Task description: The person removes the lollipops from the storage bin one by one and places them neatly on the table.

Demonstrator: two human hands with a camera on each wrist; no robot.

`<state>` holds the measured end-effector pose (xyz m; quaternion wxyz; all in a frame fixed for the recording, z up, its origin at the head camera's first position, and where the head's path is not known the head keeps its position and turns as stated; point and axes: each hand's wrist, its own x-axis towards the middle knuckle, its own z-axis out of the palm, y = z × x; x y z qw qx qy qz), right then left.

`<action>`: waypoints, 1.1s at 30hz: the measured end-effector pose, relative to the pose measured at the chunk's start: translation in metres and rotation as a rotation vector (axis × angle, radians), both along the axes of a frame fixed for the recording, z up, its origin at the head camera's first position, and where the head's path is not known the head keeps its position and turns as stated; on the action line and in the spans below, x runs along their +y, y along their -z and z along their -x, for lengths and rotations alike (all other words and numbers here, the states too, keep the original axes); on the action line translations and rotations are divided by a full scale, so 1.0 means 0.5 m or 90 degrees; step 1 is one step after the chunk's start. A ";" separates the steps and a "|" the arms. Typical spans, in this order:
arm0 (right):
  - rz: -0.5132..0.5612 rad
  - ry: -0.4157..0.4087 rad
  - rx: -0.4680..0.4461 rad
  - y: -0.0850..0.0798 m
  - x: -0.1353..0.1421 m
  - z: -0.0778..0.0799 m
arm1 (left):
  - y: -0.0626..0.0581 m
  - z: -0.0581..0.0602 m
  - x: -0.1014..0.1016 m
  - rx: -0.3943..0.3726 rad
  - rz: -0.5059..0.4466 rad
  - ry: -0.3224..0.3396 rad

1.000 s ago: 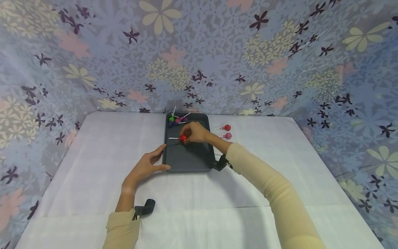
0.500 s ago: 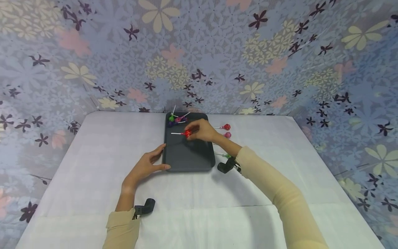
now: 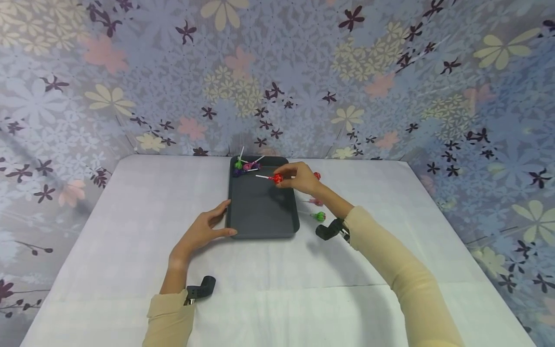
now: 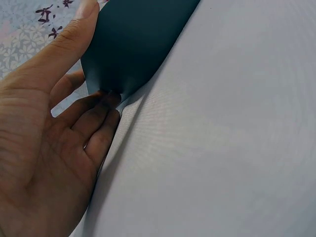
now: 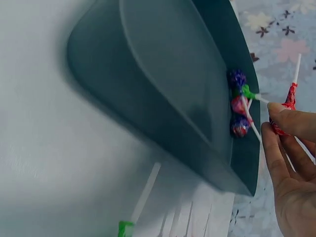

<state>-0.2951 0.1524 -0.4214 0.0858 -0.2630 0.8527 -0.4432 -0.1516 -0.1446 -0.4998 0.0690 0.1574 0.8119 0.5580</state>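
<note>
My right hand pinches a red-wrapped lollipop by its head, above the far right part of a dark grey tray. The lollipop's white stick points left in the head view. In the right wrist view, thumb and fingers meet at the red wrapper. My left hand holds the tray's near left corner, thumb on the rim and fingers against the side. The left wrist view shows its fingertips at the tray's lower edge. A cluster of purple, green and pink lollipops lies in the tray's far left corner.
Right of the tray on the white cloth lie a red lollipop, a pink lollipop and a green lollipop, the first two partly hidden by my right hand and arm. A flowered curtain stands behind the table.
My right hand has moved right and toward the far side with the red lollipop, from mid-tray to near the right rim. The green lollipop has come into view. My left hand stays put.
</note>
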 end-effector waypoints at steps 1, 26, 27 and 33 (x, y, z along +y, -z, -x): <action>0.002 0.002 0.003 -0.001 0.005 0.001 | -0.001 0.000 0.000 -0.001 0.000 0.000; 0.043 0.159 -0.048 0.008 0.139 0.056 | -0.021 -0.003 0.007 0.005 0.018 -0.004; 0.038 0.167 -0.047 0.010 0.145 0.058 | -0.022 -0.003 0.008 0.004 0.018 -0.004; 0.007 0.202 -0.048 0.021 0.179 0.071 | -0.024 -0.003 0.011 -0.002 0.016 -0.004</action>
